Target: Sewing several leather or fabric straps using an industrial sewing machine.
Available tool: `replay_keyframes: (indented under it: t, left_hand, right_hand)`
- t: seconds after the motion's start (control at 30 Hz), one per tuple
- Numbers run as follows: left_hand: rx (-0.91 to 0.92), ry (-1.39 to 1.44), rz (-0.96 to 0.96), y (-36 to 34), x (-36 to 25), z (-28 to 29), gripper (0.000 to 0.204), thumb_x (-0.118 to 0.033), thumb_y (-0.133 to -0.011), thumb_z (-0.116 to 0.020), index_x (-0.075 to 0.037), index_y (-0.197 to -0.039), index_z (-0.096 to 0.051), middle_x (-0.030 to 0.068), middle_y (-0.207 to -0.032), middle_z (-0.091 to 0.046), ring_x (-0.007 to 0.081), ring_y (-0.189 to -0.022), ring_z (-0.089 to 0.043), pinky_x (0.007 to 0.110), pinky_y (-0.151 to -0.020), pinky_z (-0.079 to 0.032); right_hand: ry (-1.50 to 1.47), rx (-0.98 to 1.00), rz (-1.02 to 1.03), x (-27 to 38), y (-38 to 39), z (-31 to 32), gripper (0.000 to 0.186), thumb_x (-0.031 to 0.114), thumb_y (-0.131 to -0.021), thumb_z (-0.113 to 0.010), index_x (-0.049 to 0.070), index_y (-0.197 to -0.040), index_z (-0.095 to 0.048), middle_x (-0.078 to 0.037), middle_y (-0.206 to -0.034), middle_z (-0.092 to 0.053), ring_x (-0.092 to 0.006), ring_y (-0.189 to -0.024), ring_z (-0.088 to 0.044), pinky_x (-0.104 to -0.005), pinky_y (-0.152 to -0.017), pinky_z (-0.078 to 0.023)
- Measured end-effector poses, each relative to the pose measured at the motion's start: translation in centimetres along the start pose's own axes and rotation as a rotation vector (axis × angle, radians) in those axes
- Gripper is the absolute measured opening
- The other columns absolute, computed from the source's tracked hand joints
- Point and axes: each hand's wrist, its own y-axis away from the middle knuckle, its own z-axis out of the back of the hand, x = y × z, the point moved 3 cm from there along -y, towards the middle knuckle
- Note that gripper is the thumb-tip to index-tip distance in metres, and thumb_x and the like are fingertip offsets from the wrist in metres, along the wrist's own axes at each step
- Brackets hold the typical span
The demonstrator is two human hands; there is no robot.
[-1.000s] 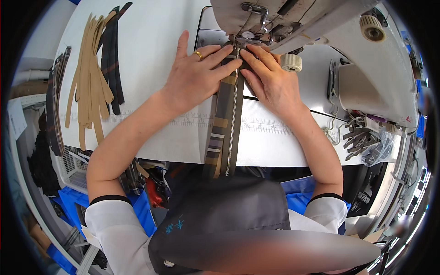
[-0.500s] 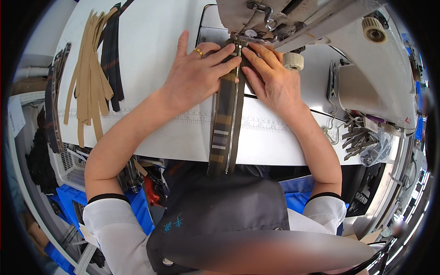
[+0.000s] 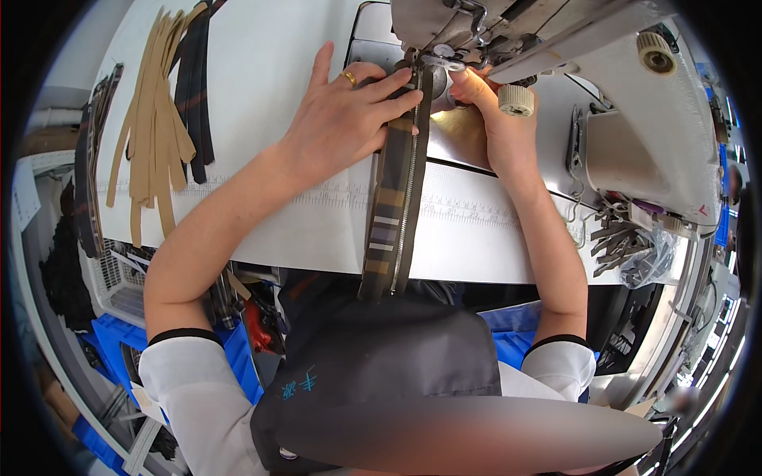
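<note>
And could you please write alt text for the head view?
A person's left hand rests on a plaid strip with a zipper at a sewing machine; the right hand is up by its underside. Tan strips lie farther left.

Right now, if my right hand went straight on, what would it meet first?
Your right hand would probably meet the metal parts under the sewing machine's head first; depth is unclear.
</note>
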Motion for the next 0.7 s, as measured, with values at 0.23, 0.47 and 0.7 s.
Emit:
replay_keyframes:
  t: [0.23,0.47,0.7]
  left_hand:
    - [0.010,-0.039,-0.014,0.0,0.1,0.1,0.050,-0.016,-0.071,-0.072,-0.023,-0.120,-0.064,-0.0056,-0.129,-0.058,0.0162,-0.112,-0.051,0.061,-0.108,-0.017]
    - [-0.019,-0.039,-0.015,0.1,0.1,-0.2,0.050,-0.016,-0.072,-0.072,-0.025,-0.121,-0.063,-0.0067,-0.128,-0.059,0.0163,-0.112,-0.052,0.061,-0.108,-0.018]
    - [0.004,-0.025,-0.003,0.1,0.1,-0.1,0.052,-0.016,-0.072,-0.072,-0.025,-0.122,-0.061,-0.0063,-0.129,-0.058,0.0163,-0.112,-0.052,0.062,-0.108,-0.018]
  right_hand:
    - [-0.130,0.048,-0.109,-1.1,-0.2,-0.3,0.024,0.026,-0.087,-0.069,0.002,-0.084,-0.067,-0.001,-0.077,-0.066,-0.0071,-0.067,-0.057,-0.0212,-0.066,-0.043]
    - [0.335,0.072,-0.021,-1.5,-0.5,-0.1,0.019,0.019,-0.085,-0.071,0.001,-0.090,-0.072,-0.004,-0.068,-0.066,-0.0101,-0.064,-0.063,-0.0231,-0.056,-0.047]
    - [0.213,0.068,-0.070,-1.0,-0.9,0.8,0.019,0.020,-0.085,-0.067,0.003,-0.089,-0.074,-0.004,-0.071,-0.068,-0.0065,-0.066,-0.061,-0.0239,-0.060,-0.047]
